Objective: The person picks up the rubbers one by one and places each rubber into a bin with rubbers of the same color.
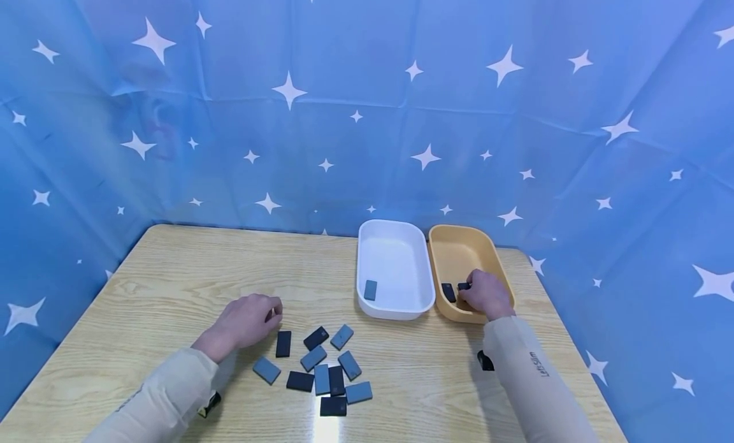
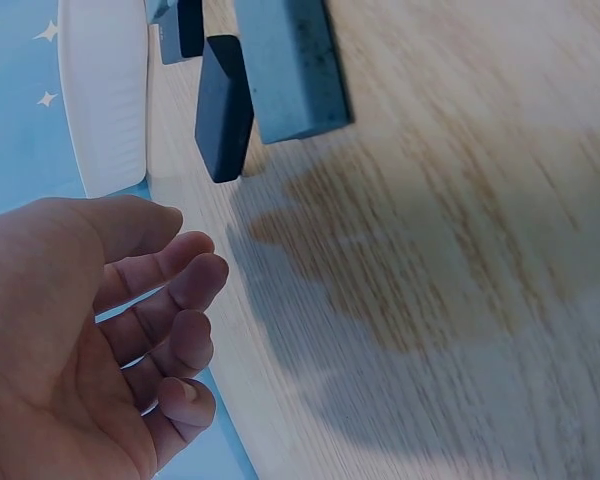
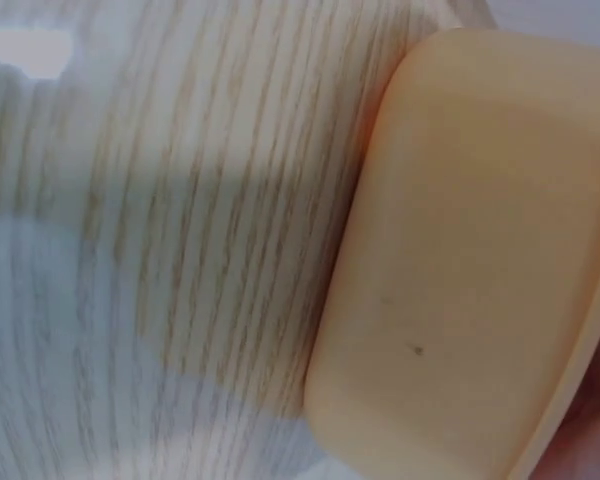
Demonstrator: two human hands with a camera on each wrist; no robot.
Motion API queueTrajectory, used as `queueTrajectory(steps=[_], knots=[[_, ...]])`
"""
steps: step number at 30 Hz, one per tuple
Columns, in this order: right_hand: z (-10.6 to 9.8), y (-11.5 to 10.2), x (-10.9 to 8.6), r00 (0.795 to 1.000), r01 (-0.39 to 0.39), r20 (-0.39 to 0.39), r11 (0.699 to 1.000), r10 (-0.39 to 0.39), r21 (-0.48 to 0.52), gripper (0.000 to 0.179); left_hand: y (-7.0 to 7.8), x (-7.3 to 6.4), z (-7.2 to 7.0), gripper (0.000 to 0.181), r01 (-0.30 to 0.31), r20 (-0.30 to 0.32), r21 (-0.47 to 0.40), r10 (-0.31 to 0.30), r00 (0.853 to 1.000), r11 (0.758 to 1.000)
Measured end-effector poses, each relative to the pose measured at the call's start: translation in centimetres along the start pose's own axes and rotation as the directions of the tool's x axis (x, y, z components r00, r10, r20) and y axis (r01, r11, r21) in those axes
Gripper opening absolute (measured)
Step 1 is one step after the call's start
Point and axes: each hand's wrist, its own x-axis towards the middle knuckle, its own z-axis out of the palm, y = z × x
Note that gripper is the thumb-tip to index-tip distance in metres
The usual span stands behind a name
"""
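Observation:
My right hand [image 1: 489,292] reaches into the orange tray [image 1: 459,245] and pinches a black block [image 1: 464,286] low inside it. Beside that lies another black block [image 1: 448,292]. In the right wrist view the tray's outer wall [image 3: 460,260] hides nearly all of this hand. My left hand [image 1: 248,319] hovers over the table left of the scattered blocks, nearest to an upright-lying black block [image 1: 283,344]. Its fingers are loosely bent with nothing between them, as the left wrist view of the hand [image 2: 90,330] shows.
A white tray [image 1: 395,252] stands against the orange one and contains a blue-grey block [image 1: 370,290]. Several black and blue-grey blocks, such as a blue-grey one [image 1: 266,370] and a black one [image 1: 333,406], lie on the wooden table [image 1: 229,258]. A starry blue curtain [image 1: 344,143] hangs behind.

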Motion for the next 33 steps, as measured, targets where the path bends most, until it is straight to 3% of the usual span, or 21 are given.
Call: queueTrajectory(steps=[24, 33], knots=[[0.62, 0.20, 0.02, 1.000, -0.006, 0.005, 1.000, 0.006, 0.010, 0.020, 0.09, 0.35, 0.05, 0.008, 0.003, -0.012, -0.008, -0.003, 1.000, 1.000], [-0.17, 0.05, -0.75, 0.997, 0.042, -0.070, 0.998, -0.045, -0.047, 0.042, 0.29, 0.19, -0.24, 0.009, 0.009, 0.002, -0.018, -0.009, 1.000, 1.000]])
